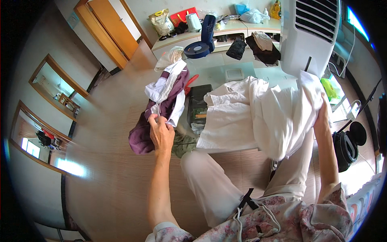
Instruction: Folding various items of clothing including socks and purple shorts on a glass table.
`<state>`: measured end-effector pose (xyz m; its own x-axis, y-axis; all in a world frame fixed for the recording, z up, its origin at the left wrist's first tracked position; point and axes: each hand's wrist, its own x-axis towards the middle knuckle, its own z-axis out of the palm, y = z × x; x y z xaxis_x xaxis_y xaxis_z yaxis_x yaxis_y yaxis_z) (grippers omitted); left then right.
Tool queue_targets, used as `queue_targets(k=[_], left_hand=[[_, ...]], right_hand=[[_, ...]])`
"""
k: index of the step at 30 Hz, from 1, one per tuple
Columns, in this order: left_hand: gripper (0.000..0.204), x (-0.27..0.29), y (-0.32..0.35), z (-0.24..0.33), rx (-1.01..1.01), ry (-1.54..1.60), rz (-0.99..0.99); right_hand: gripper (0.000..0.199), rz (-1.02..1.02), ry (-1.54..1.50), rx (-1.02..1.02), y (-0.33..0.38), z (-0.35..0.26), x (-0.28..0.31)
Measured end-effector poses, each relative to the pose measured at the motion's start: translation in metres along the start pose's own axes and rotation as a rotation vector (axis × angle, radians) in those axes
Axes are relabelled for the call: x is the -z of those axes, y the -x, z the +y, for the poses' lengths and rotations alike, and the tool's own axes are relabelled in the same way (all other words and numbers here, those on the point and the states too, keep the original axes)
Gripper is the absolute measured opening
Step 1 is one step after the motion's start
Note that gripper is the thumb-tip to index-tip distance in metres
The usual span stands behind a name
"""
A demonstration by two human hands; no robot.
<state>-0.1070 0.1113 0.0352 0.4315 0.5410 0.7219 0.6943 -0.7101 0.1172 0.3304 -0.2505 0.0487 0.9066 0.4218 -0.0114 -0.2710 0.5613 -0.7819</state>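
Observation:
My left hand (161, 133) pinches a purple and white garment (167, 90) at the left end of the glass table; its maroon part hangs below my fingers. On the right, my right hand (322, 111) grips the edge of a white garment (282, 121), and the cloth hides some of its fingers. The white garment is raised at its right end, and its folds hang over the table's near edge. Its left part, or a second white piece (229, 113), lies spread on the table; I cannot tell whether they are one.
Left of the white cloth sits a dark tray (197, 105), with an olive-green cloth (183, 145) below it. A blue fan (201, 42) and a black bundle (236, 49) stand behind. A tall white air cooler (310, 40) rises at right, near a black bin (346, 149).

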Motion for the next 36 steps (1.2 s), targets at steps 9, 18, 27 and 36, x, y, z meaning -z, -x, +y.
queue_targets(k=[9, 18, 27, 36], left_hand=[[0.023, 0.049, 0.061, 0.010, -0.074, -0.025, 0.058], [0.033, 0.090, 0.085, 0.013, -0.002, 0.098, -0.004], [0.026, 0.074, 0.046, 0.018, 0.227, 0.142, 0.178], [0.033, 0.077, 0.075, 0.031, 0.264, 0.274, 0.212]], right_hand=[[0.032, 0.105, 0.480, 0.861, -0.105, -0.001, -0.099], [0.056, -0.325, 1.532, 1.277, -0.040, 0.084, -0.170], [0.019, -1.153, 1.143, 0.816, 0.039, 0.192, -0.273], [0.079, -1.169, 1.555, 0.920, 0.027, 0.236, -0.321]])
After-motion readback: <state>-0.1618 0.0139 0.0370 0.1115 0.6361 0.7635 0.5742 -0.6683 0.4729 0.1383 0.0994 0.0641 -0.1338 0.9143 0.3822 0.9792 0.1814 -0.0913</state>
